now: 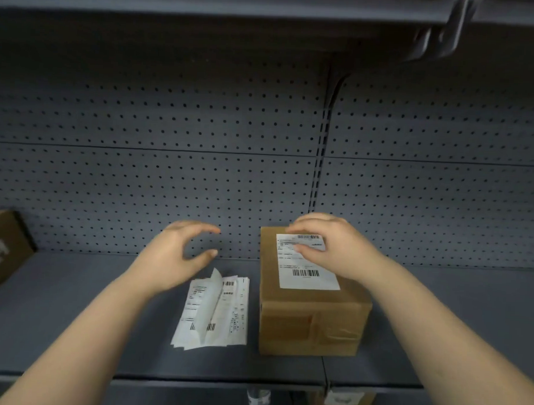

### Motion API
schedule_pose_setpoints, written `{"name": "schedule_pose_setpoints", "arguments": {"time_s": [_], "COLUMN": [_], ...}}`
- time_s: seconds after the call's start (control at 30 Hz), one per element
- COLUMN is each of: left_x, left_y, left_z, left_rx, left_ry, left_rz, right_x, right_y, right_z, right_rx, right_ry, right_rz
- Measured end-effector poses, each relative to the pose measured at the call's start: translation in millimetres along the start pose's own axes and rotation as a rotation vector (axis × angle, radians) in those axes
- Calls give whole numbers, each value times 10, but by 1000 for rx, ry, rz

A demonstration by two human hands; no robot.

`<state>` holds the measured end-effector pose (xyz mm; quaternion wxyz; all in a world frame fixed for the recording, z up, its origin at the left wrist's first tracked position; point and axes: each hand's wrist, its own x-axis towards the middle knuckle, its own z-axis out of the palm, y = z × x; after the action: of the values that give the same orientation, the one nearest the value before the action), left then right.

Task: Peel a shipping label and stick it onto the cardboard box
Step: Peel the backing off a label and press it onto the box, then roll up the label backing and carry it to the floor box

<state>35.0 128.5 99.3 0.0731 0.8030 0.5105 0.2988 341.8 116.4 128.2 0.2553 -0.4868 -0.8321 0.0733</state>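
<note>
A brown cardboard box [310, 319] stands on the grey shelf [74, 316], right of centre. A white shipping label [310, 270] with barcodes lies flat on its top. My right hand [331, 244] hovers over the far end of the label with fingers spread and thumb near the paper, holding nothing. Left of the box lies a stack of label sheets [213, 312], one backing strip curling up from it. My left hand [173, 253] floats above and behind the stack, fingers and thumb curved apart with nothing between them.
A second cardboard box [4, 247] sits at the far left of the shelf. A perforated grey back panel [200, 169] rises behind. Another box [340, 402] shows on the level below, under the shelf's front edge [193, 383].
</note>
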Motion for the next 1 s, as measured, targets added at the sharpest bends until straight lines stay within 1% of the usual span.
{"name": "schedule_pose_setpoints", "arguments": {"time_s": [0.07,0.17,0.33,0.4,0.5,0.6,0.7,0.83,1.0], "left_x": [-24,-121,-321,-365,-358,-301,-247,-222,-179], "left_y": [-186,-410,-500,-515,-551,-535,-529,-598,-691], "left_z": [-44,36,467,623,747,808,847,821,539], "left_rx": [18,21,-8,-11,-26,8,20,29,-18], "left_ry": [-8,-83,-210,-256,-241,-224,-216,-192,-85], "left_rz": [-67,-180,-282,-316,-311,-294,-314,-299,-263], "right_x": [224,502,748,774,758,722,684,627,688], "right_y": [-155,-435,-927,-1059,-1154,-1123,-1041,-972,-1066], "right_z": [134,407,969,1169,1396,1606,1769,1887,1885], "right_rx": [10,-11,-124,-206,-306,-288,-231,-211,-227], "right_ry": [-46,-152,-310,-344,-340,-332,-336,-266,-182], "right_rz": [1,3,17,36,77,175,276,313,298]}}
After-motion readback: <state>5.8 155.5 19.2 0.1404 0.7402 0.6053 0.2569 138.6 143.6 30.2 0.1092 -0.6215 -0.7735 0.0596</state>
